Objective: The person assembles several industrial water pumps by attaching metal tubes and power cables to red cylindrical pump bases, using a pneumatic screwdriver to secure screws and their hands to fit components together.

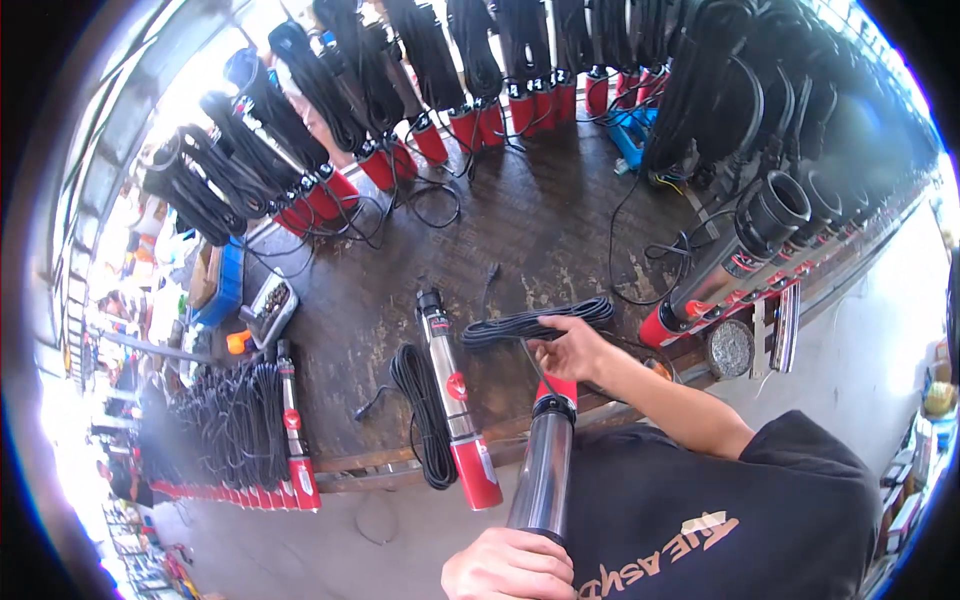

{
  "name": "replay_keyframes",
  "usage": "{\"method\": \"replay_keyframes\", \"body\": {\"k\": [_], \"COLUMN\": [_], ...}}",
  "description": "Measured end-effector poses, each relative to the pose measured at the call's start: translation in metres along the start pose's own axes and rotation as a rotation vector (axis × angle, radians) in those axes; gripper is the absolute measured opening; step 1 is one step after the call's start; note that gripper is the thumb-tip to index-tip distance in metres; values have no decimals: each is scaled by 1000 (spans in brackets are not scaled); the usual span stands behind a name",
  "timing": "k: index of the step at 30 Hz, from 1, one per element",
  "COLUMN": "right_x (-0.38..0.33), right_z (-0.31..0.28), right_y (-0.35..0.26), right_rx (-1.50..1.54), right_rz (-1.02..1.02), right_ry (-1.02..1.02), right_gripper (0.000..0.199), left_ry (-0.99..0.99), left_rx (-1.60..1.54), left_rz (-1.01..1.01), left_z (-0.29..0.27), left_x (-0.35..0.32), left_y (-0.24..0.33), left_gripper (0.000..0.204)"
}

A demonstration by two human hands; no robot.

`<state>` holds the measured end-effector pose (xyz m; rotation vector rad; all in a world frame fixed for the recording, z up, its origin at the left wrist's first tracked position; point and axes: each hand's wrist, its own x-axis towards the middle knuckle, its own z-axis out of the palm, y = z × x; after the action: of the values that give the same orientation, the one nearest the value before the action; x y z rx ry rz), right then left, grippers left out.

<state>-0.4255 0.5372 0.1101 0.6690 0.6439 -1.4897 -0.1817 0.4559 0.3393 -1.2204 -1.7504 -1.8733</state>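
A silver cylindrical submersible pump [543, 470] with a red end leans over the table's near edge. My left hand [510, 566] is wrapped round its near, dark-collared end. At its far end, my right hand [572, 352] has its fingers curled at a black cable that runs from the pump's red end. The coiled part of this black cable [520, 325] lies flat on the table under and beside those fingers. To the left lies another pump [450, 385], silver with a red end, next to its own tied cable coil [424, 415].
Pumps with bundled cables [380, 90] stand along the table's far side. More pumps [735, 265] line the right edge, and a cable-wrapped row [225, 425] fills the left. A blue bin [217, 285] and a small tray of parts [270, 310] sit at left on the worn table [500, 220].
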Motion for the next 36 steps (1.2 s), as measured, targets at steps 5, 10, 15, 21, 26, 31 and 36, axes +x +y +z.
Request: {"method": "replay_keyframes", "body": {"k": [5, 10, 15, 21, 26, 31, 36], "right_x": [10, -32, -15, 66, -17, -140, 56], "right_z": [43, 74, 56, -40, 7, 164, 176], "right_y": [-11, -14, -13, -99, -85, -24, -121], "right_rx": [38, 331, 221, 703, 402, -117, -1672], "right_rz": [6, -110, -374, -259, -543, -1784, -1382], "right_ry": [-471, -680, -818, -404, -549, -156, 226], "right_gripper": [50, 62, 54, 21, 17, 24, 48], "left_ry": [-29, 229, 278, 159, 280, 283, 189], "left_rx": [-53, 154, 78, 5, -32, -141, -149], "left_rz": [13, 84, 67, 123, 276, 358, 278], "left_z": [3, 19, 4, -13, -9, -26, -40], "left_x": [0, -18, -46, -69, -141, -194, -143], "left_y": [0, 2, 18, 36, 51, 54, 40], "left_gripper": [19, 16, 19, 21, 14, 26, 30]}}
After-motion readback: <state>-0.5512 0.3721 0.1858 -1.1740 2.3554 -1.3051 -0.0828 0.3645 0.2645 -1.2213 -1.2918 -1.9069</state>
